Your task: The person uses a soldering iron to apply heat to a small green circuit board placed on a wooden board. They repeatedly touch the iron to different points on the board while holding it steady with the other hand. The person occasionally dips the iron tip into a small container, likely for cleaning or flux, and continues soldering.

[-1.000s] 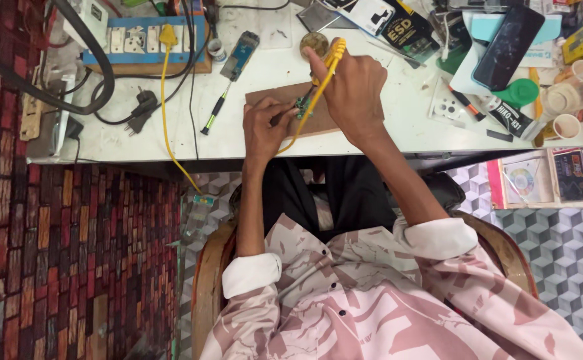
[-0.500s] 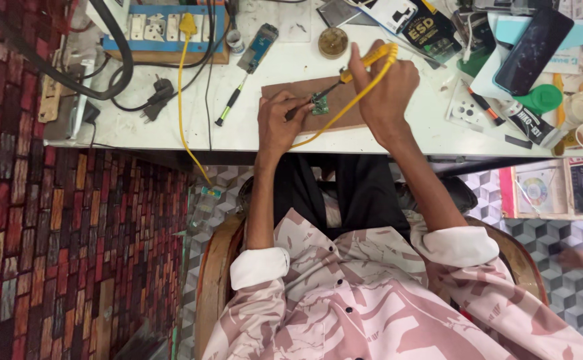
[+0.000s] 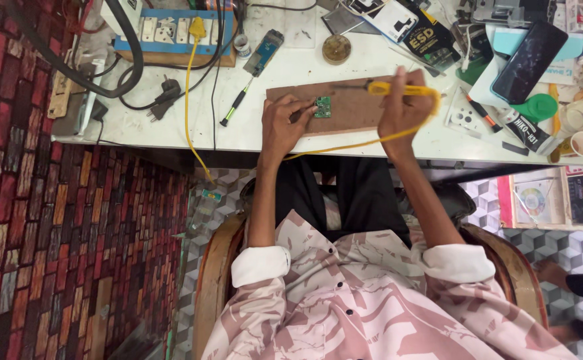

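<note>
A white bench point(image 3: 171, 123) spans the top of the frame. On it lie a brown board point(image 3: 351, 110) at centre, a blue power strip point(image 3: 165, 33) upper left, a screwdriver point(image 3: 255, 73), a small round tin point(image 3: 337, 48), and a dark phone point(image 3: 528, 60) upper right.

The soldering iron's tip point(image 3: 342, 85) looks too thin to trace, and the left hand's fingers point(image 3: 303, 110) partly hide whatever they pinch.

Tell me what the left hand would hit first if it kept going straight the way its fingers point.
Probably the small green circuit board: the left hand points along the brown board toward it, fingertips just short. Height above the board is unclear.
</note>
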